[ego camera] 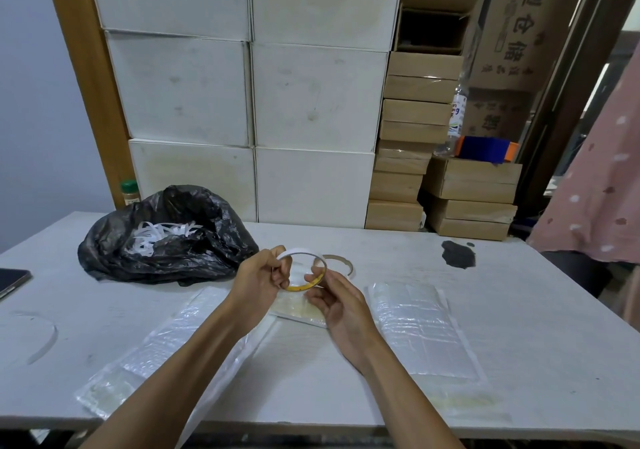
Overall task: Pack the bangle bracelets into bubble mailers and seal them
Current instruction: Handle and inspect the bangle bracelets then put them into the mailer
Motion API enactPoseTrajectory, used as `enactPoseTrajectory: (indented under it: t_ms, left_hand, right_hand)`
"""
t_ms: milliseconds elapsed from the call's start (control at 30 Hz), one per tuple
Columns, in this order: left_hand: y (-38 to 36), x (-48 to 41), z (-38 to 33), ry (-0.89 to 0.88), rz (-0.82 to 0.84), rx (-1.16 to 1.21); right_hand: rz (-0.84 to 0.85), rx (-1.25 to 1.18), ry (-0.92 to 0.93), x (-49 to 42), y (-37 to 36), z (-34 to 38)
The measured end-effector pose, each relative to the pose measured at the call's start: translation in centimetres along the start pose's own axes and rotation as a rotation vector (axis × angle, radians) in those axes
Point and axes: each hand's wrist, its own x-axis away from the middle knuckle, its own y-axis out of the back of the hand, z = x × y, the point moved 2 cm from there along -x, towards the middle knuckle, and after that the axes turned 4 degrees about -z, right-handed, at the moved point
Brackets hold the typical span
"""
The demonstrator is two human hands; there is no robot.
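**Both hands on one bangle above the packing surface**

Much of the small packet under the hands is hidden: only a pale, flat corner of it (300,311) shows between the wrists, and I cannot make out what is inside. A curved brown ring-shaped piece (341,262) lies on the surface just behind the hands, half covered by them, so whether it is a full circle is unclear. At the far left edge a dark flat phone-like device (12,281) is cut off by the frame.

The left hand (259,280) pinches the thin round bangle bracelet with a yellow lower rim and a white upper band (302,287) at its left side, thumb and forefinger closed tight on it, the other fingers curled in. The right hand (334,299) meets the bangle at its right side; its fingers (317,272) are loosely bent, with the tips touching the rim rather than clamping hard. The bangle is held just above the pale grey surface (519,310), tilted towards me, between the two clear bubble mailers: one (166,348) lies at the left under the left forearm, the other (424,331) flat at the right.

A crumpled black plastic bag holding white paper strips (166,237) sits behind at the left. Stacked white boxes (311,95) stand against the wall.
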Motion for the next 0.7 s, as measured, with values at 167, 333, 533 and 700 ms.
enactPoseTrajectory:
  t_ms: [167, 333, 533, 700]
  left_hand:
    - [0.11, -0.27, -0.32, 0.019, -0.007, -0.058]
    - [-0.75, -0.61, -0.18, -0.007, -0.092, -0.299]
    - [-0.66, -0.54, 0.19, -0.081, -0.085, -0.52]
    - [0.08, -0.23, 0.62, -0.038, 0.024, -0.512]
  right_hand:
    - [0.063, -0.02, -0.006, 0.36, -0.04, 0.38]
    - [0.115, 0.0, -0.038, 0.79, -0.43, 0.63]
    - [0.09, 0.007, -0.074, 0.6, -0.03, 0.34]
    - [0.088, -0.001, -0.096, 0.4, 0.04, 0.18]
